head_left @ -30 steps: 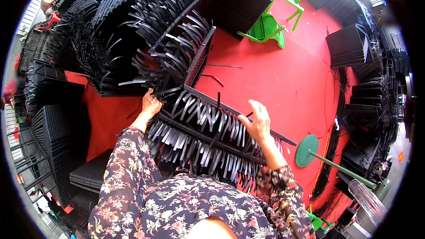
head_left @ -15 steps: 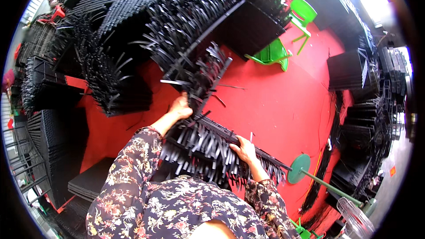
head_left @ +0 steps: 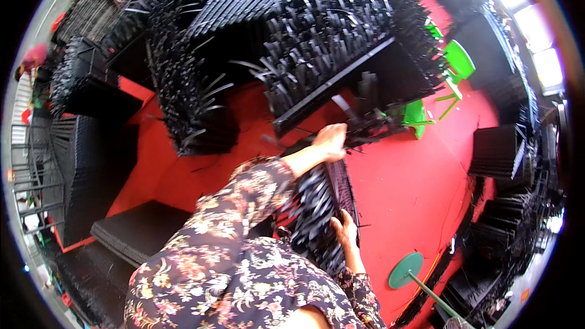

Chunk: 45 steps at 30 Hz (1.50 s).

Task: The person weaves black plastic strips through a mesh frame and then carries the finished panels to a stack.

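A black panel [head_left: 341,186] with a thick fringe of loose, flat strips [head_left: 309,210] stretches in front of my body. My left hand [head_left: 331,142] is closed at its far end, where blurred dark strips [head_left: 365,116] stick out beyond my fingers. Lower down, my right hand [head_left: 347,231] grips the panel's right edge, thumb on the near side. My sleeves and body hide part of the fringe.
Ahead stands a big stack of similar fringed panels [head_left: 329,30], with another stack [head_left: 177,85] to its left. Flat black panels [head_left: 137,231] lie at lower left. A green chair [head_left: 458,61] and a green round-based stand [head_left: 405,270] are on the red floor [head_left: 399,198] at right.
The panel has swung from crosswise to pointing away from me. My left hand has moved right and outward; my right hand has moved slightly nearer my body. The view has shifted too.
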### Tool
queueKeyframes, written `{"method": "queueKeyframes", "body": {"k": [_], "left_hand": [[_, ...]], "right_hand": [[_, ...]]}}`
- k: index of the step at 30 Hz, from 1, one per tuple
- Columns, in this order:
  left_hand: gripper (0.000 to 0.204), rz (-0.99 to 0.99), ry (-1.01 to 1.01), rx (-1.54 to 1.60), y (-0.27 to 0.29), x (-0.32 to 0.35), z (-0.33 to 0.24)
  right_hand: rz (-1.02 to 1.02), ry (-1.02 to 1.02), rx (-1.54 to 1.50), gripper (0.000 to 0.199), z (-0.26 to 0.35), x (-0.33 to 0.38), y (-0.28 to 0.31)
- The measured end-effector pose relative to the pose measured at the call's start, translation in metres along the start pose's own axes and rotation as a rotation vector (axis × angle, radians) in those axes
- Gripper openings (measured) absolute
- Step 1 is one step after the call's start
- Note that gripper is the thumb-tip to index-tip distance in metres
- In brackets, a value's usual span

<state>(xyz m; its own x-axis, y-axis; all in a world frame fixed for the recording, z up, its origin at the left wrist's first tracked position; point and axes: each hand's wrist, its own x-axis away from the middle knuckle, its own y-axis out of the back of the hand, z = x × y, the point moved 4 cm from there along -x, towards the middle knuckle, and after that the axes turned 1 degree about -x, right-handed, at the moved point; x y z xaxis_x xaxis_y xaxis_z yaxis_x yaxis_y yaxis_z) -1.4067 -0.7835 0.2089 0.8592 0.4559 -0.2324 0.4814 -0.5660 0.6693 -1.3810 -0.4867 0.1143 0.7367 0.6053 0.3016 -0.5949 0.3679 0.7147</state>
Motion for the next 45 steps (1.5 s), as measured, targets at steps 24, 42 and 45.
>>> {"method": "queueKeyframes", "body": {"k": [24,42,45], "left_hand": [[0.042,0.029,0.594,0.008,0.004,0.237,0.045],[0.068,-0.345,0.320,0.936,0.080,0.299,0.004],[0.066,-0.204,0.021,0.914,0.158,0.294,-0.067]], "right_hand": [[-0.183,-0.102,0.177,0.062,-0.120,-0.136,0.240],[0.131,-0.057,0.750,0.045,-0.155,-0.251,0.146],[0.004,-0.038,0.919,0.037,-0.145,-0.251,0.146]]}}
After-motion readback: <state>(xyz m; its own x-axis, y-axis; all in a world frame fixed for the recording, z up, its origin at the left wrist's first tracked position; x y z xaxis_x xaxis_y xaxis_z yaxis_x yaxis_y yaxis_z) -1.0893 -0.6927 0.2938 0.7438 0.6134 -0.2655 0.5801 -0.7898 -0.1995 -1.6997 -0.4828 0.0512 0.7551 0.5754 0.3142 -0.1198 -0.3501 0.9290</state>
